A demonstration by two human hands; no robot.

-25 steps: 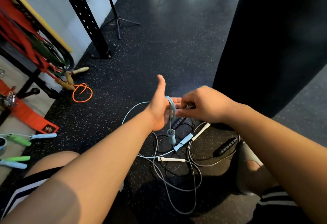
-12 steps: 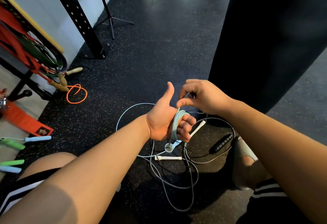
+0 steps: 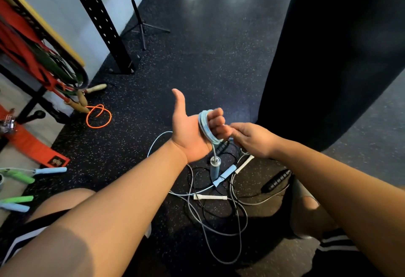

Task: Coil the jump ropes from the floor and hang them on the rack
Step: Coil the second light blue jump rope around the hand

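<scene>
A light blue jump rope (image 3: 205,126) is wound in several loops around the fingers of my left hand (image 3: 189,133), whose thumb points up. One of its blue handles (image 3: 214,168) dangles below that hand. My right hand (image 3: 252,138) sits just right of the coil and pinches the rope's free run. Under both hands a tangle of grey and black ropes (image 3: 219,211) lies on the floor, with white handles (image 3: 210,197) and a black handle (image 3: 276,180). The rack (image 3: 32,42) stands at the far left.
A black perforated upright (image 3: 100,22) and a thin tripod stand (image 3: 142,27) are behind. A black punching bag (image 3: 333,57) fills the right. An orange rope (image 3: 98,115) with wooden handles lies by the rack. Green and blue handles (image 3: 19,178) lie at left. My knees frame the pile.
My left hand's fingers curled round the blue rope as more loops were wound on. My right hand moved from above the coil down to its right side.
</scene>
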